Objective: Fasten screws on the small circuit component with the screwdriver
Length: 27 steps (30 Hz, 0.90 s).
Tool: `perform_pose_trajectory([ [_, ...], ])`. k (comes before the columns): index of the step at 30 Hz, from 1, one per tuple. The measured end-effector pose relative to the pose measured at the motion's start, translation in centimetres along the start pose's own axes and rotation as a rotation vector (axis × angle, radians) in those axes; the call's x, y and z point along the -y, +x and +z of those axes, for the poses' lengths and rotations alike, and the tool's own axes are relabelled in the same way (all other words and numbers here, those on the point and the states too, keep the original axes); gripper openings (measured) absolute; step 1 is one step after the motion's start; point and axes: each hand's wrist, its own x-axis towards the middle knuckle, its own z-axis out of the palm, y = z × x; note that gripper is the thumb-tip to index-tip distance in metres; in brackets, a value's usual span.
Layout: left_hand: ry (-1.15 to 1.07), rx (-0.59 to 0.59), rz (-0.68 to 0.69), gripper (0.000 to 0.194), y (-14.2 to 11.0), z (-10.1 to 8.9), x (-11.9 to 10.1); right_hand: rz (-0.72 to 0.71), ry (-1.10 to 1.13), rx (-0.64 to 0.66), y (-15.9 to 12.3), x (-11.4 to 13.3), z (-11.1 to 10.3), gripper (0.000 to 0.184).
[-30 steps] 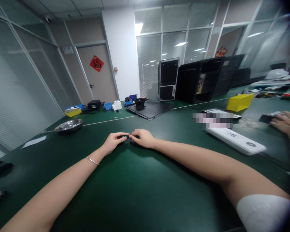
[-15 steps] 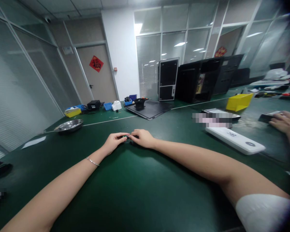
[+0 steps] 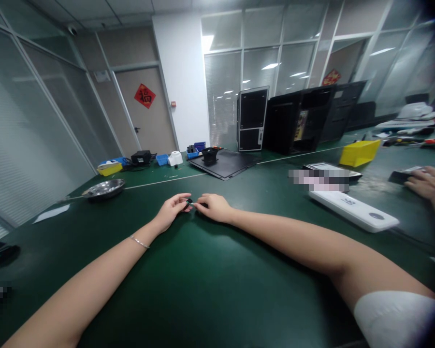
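Observation:
My left hand [image 3: 170, 211] pinches a small dark piece with a greenish edge [image 3: 189, 202] between thumb and fingers, just above the green table. It is too small in view to name its kind. Close against it on the right, my right hand [image 3: 214, 208] has thumb and forefinger pressed together at the piece's edge. A thin pale bit shows between the two hands; whether the right fingers grip it or only touch it, I cannot tell. Both hands rest low over the tabletop [image 3: 203, 280].
A metal bowl [image 3: 105, 188] lies to the left, and a black panel [image 3: 226, 165] lies at the back. Computer cases [image 3: 253, 118] stand behind. To the right are a long white device [image 3: 353, 210], a yellow bin [image 3: 359, 152] and another person's hand [image 3: 429, 182].
The small piece in my left hand has tilted upward and now shows a dark face instead of a green one. My left fingers have shifted slightly; the right hand has barely moved.

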Motion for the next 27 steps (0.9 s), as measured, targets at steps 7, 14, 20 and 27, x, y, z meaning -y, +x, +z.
perform_pose_trajectory([
  [7, -0.035, 0.022, -0.021, 0.038, -0.06, -0.13, 0.12, 0.048, 0.003, 0.008, 0.07, 0.11, -0.03, 0.034],
  [14, 0.171, -0.086, 0.099, 0.041, -0.1, 0.03, 0.02, 0.042, 0.016, -0.007, 0.09, -0.01, 0.0, 0.031],
  [20, 0.186, -0.105, 0.034, 0.04, -0.08, 0.13, -0.15, 0.043, 0.017, 0.0, 0.08, 0.0, -0.02, 0.033],
  [27, 0.097, -0.07, 0.086, 0.036, 0.1, 0.06, 0.13, 0.057, 0.005, -0.007, 0.08, 0.07, -0.01, 0.034],
])
